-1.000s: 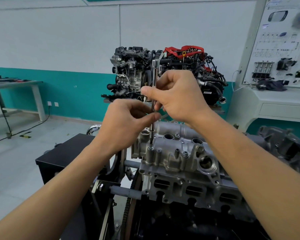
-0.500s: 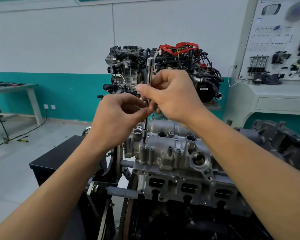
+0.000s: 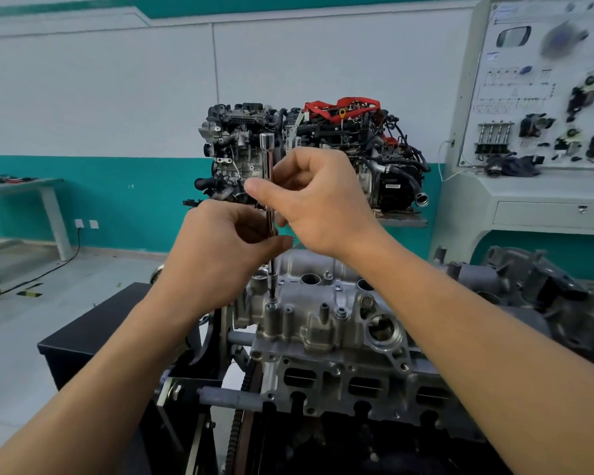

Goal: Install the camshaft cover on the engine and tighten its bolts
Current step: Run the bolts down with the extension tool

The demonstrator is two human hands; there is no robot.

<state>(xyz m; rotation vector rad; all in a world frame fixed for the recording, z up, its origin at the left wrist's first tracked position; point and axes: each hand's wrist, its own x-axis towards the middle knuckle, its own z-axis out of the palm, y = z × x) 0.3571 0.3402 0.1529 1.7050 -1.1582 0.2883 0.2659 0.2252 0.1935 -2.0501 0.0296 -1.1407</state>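
Chrome catches the eye first: a long socket extension (image 3: 268, 156) stands upright on a bolt (image 3: 272, 305) at the near left corner of the camshaft cover (image 3: 326, 327), which already sits on the engine (image 3: 357, 389). The right hand (image 3: 319, 204) pinches the bar high up between thumb and curled fingers (image 3: 258, 188). The left hand (image 3: 220, 258) pinches it lower, just above the cover.

This looks like running the bolt down by hand before any real torque goes on. To do it well, hold the bar in line with the bolt so the socket does not ride off the head. Twirl lightly, and stop if the thread feels gritty, since aluminium strips easily. The other bolts (image 3: 341, 313) on the cover likely want the same treatment, snugged evenly across rather than one pulled fully tight.
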